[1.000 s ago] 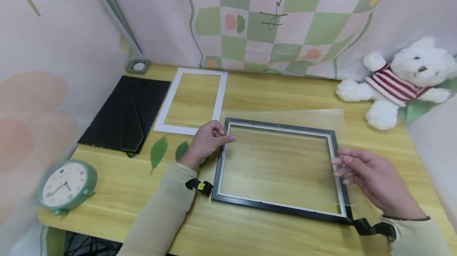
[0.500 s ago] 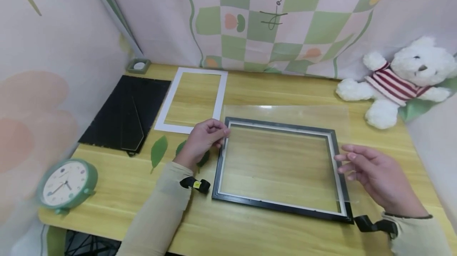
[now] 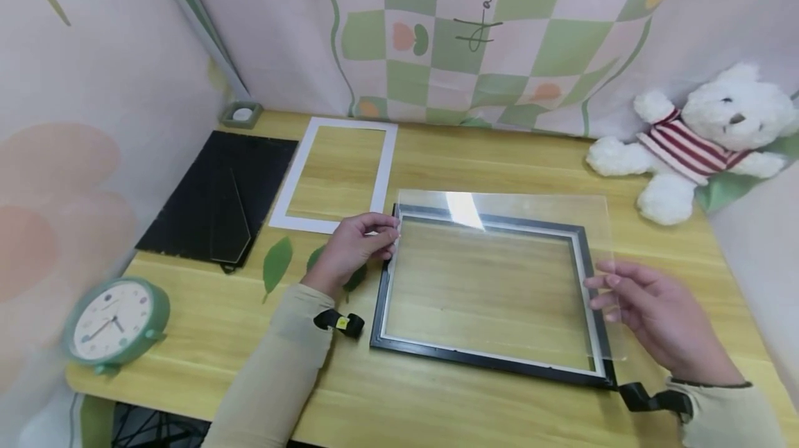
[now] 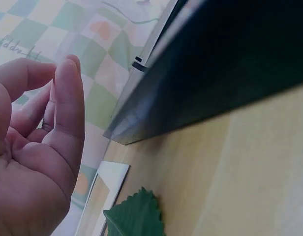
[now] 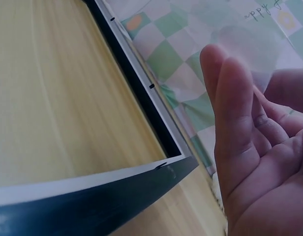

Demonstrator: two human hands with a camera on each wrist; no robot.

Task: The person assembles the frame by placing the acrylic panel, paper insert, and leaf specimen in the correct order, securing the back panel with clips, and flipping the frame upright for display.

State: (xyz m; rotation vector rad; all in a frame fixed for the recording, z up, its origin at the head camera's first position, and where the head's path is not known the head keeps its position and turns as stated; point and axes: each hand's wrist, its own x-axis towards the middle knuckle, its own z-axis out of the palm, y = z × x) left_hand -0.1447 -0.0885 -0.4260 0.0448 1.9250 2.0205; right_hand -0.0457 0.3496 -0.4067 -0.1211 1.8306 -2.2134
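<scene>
A clear, stiff-looking sheet (image 3: 549,207) hovers over a black picture frame (image 3: 487,363), overlapping most of it and reaching past its far and right sides. My left hand (image 3: 352,248) pinches the sheet's left edge between thumb and fingers, beside the frame's far-left corner. On the opposite edge, my right hand (image 3: 657,313) holds the sheet between thumb and fingertips. Both wrist views show thumb and fingers brought together, the left hand (image 4: 41,142) and the right hand (image 5: 262,147), though the sheet itself is barely visible there. The frame lies with its inner pale rim upward.
Left of the frame lie a white mat border (image 3: 322,227), a black backing board (image 3: 187,205) with a stand, and several green leaves (image 3: 277,264), some partly behind my left wrist. A green clock (image 3: 115,323) stands front left; a white teddy bear (image 3: 696,150) sits back right.
The sheet has shifted slightly right and its tilt has changed, with a bright reflection now near its far edge. My left hand moved slightly left, its thumb drawing back from over the frame.
</scene>
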